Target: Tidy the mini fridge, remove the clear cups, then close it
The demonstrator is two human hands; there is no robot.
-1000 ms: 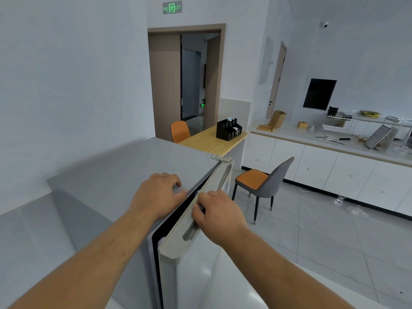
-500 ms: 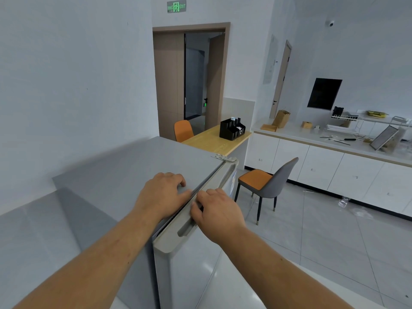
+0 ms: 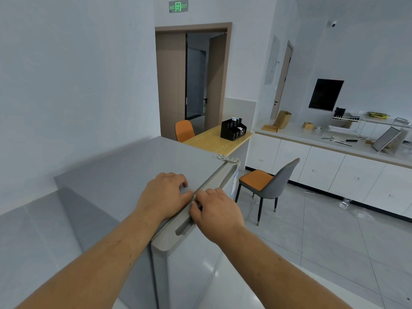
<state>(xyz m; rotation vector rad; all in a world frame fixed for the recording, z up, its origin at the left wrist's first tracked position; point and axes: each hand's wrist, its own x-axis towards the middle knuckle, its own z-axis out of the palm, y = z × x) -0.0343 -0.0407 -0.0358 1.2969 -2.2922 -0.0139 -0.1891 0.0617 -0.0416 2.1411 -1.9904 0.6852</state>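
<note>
The right hand [image 3: 217, 210] rests on the mini fridge door [image 3: 189, 253], fingers curled loosely at the recessed handle [image 3: 185, 228], gripping nothing else. The left hand [image 3: 165, 195] lies flat and spread on the fridge top [image 3: 124, 172], holding nothing. The door sits flush against the cabinet, so closing appears complete. No clear cups are visible; their removal cannot be confirmed.

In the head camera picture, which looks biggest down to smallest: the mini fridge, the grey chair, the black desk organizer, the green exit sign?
As they appear, largest first:
1. mini fridge, though it is nearest the camera, which inflates it
2. grey chair
3. black desk organizer
4. green exit sign

The last two are far off, so their true sizes stay unsure.
</note>
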